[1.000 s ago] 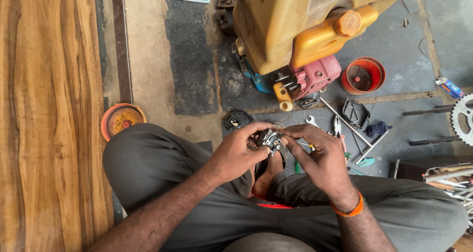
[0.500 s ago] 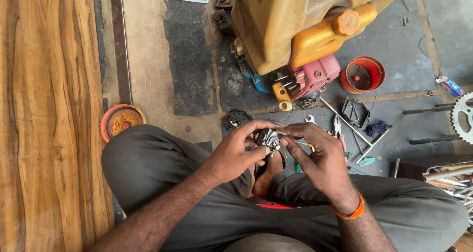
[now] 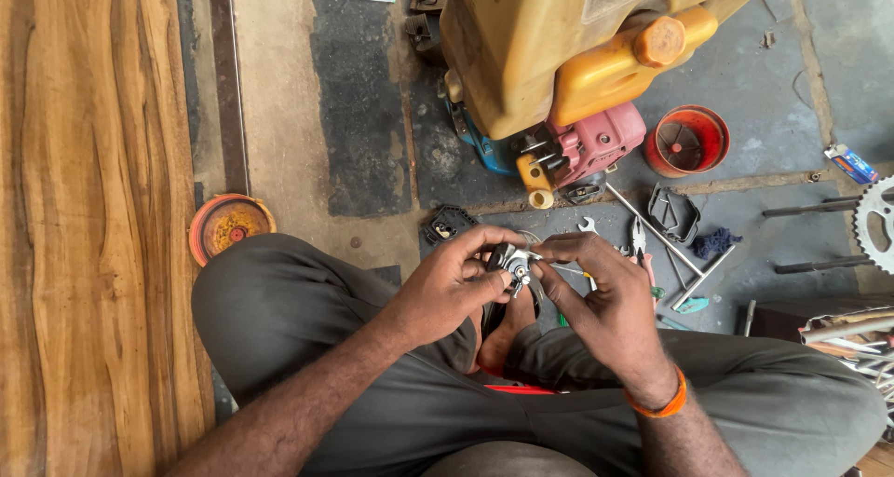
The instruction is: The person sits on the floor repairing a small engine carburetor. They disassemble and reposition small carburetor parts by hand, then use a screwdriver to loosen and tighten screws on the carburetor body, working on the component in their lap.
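Small metal engine part (image 3: 515, 265), silvery with a dark body, sits between both my hands above my crossed legs, close over my bare foot and just short of the tools scattered on the grey floor. My left hand (image 3: 456, 286) cups it from the left, thumb and fingers pressed against its side so it cannot turn. My right hand (image 3: 605, 300) comes in from the right, and its fingertips (image 3: 549, 253) pinch down on the top edge of the part, the other fingers curled beneath; whether a screw or clip is between them I cannot tell, it is too small. To do this well I judge I should keep the left grip firm and low, let only the right fingertips work, and hold the piece over my lap so anything loose drops onto cloth and not among the clutter. Just beyond my hands lie a small spanner (image 3: 588, 224), pliers (image 3: 638, 239), a long thin rod (image 3: 643, 221) and a black wire frame (image 3: 675, 213), all near. Further out stands the yellow tank (image 3: 549, 39) with its orange cap, mounted over a pink engine (image 3: 596, 146), and beside that a red round cover (image 3: 687, 140). An orange dish (image 3: 230, 225) rests by my left knee, at the edge of the wooden board (image 3: 84, 207). A toothed sprocket (image 3: 875, 221) shows at the right edge of the floor.
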